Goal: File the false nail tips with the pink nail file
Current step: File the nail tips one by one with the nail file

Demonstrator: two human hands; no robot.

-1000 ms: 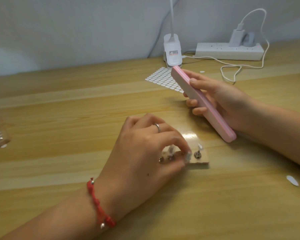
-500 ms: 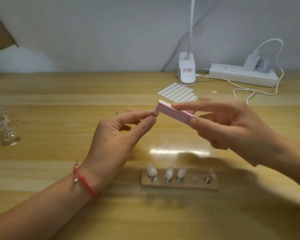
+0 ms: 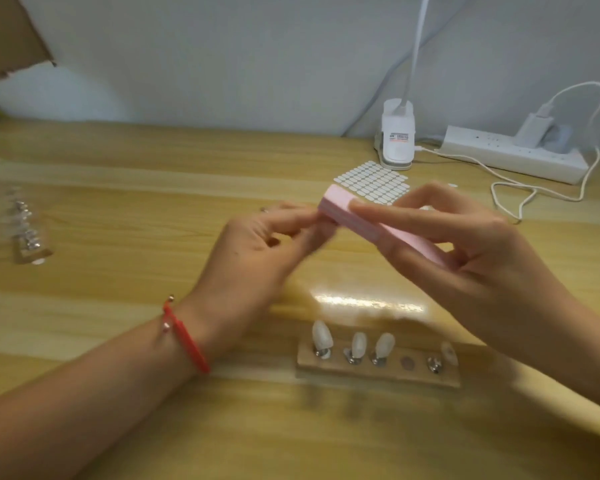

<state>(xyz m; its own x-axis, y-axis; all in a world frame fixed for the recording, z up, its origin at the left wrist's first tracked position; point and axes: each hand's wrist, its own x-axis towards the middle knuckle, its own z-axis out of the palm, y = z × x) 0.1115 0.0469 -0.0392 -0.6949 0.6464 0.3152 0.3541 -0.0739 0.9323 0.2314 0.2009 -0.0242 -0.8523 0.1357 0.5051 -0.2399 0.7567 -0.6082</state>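
My right hand (image 3: 471,251) grips the pink nail file (image 3: 364,221) between thumb and fingers, its free end pointing left. My left hand (image 3: 260,251) is raised in front of it, fingertips pinched together against the file's end; the nail tip between them is hidden by blur. Below the hands a small wooden holder (image 3: 378,370) lies on the table. On its metal pegs stand several false nail tips (image 3: 355,342), three on the left and one at the right end (image 3: 448,351). One spot between them is bare.
A sheet of white oval stickers (image 3: 373,181) lies behind the hands. A white lamp base (image 3: 397,140) and a power strip (image 3: 513,155) with a looping cable stand at the back right. A clear bottle (image 3: 26,233) lies at the far left.
My left hand left the holder with a nail tip and rose to meet the file. The right hand turned the file level and brought it to the left fingertips.
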